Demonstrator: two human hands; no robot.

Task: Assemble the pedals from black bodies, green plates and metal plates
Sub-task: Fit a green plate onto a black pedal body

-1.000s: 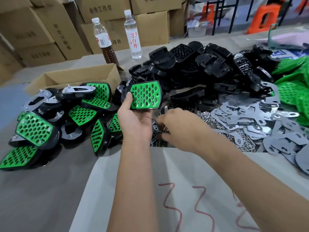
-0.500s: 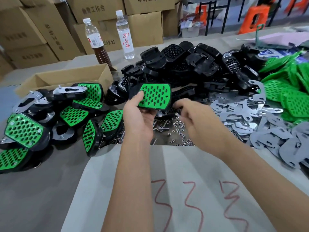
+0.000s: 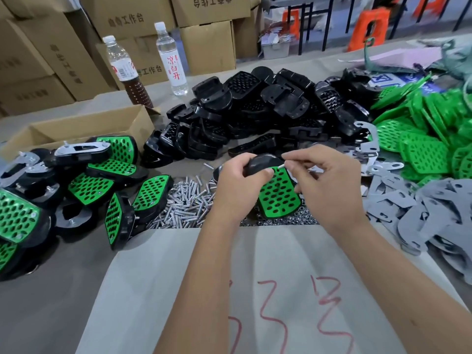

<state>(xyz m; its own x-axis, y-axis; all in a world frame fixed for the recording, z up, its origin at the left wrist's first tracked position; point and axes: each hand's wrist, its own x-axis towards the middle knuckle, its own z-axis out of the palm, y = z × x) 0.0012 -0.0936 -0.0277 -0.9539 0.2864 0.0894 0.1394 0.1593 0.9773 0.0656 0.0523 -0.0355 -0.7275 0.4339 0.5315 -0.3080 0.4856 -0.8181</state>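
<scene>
Left hand clenched around pedal, thumb on green plate; right hand at its 3 o'clock, pinching screw against pedal's top corner

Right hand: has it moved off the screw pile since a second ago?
Yes. The right hand has risen from the screw pile to the pedal, pinching a screw at its top edge.
</scene>
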